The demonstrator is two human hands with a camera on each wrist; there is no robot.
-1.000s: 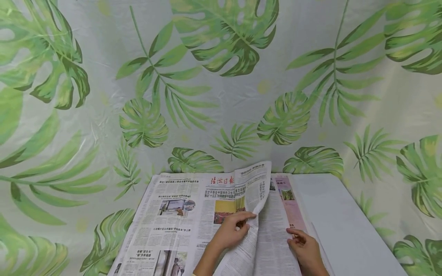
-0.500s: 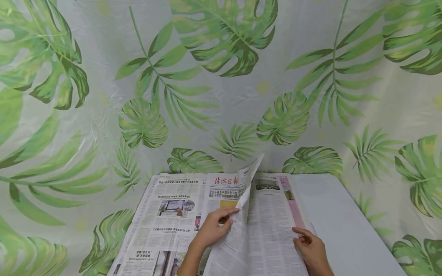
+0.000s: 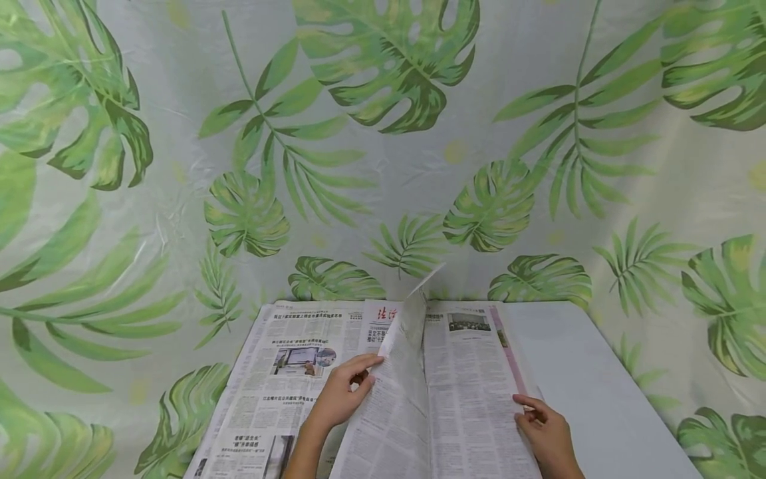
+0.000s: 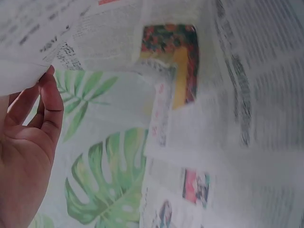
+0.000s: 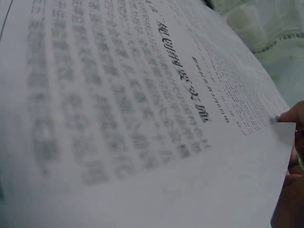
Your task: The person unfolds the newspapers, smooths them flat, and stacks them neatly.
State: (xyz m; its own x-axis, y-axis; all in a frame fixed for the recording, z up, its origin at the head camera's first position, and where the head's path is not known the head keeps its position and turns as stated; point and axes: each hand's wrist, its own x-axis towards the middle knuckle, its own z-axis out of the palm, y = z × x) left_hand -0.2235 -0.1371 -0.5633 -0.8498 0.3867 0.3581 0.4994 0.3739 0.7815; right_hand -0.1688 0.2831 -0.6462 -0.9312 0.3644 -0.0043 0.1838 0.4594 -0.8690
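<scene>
An opened newspaper (image 3: 473, 392) lies on the table, covered in columns of print. Its lifted page (image 3: 395, 406) stands partly upright and curves over toward the left. My left hand (image 3: 342, 394) pinches that page's outer edge between thumb and fingers; the left wrist view shows the page's pale underside above the hand (image 4: 31, 142). At the right edge of the newspaper, my right hand (image 3: 546, 431) pinches the sheet, its thumb and fingers gripping the margin in the right wrist view. The red masthead (image 3: 385, 313) is partly hidden behind the lifted page.
More newspaper (image 3: 287, 399) with photos and headlines spreads under and left of the lifted page. A pink-edged sheet (image 3: 513, 366) peeks out on the right. Beyond it is the white tabletop (image 3: 598, 386). A leaf-patterned curtain (image 3: 383, 166) hangs behind the table.
My left hand has moved left, swinging the page over from right to left and uncovering more of the right-hand page. My right hand has shifted slightly right, still holding the edge.
</scene>
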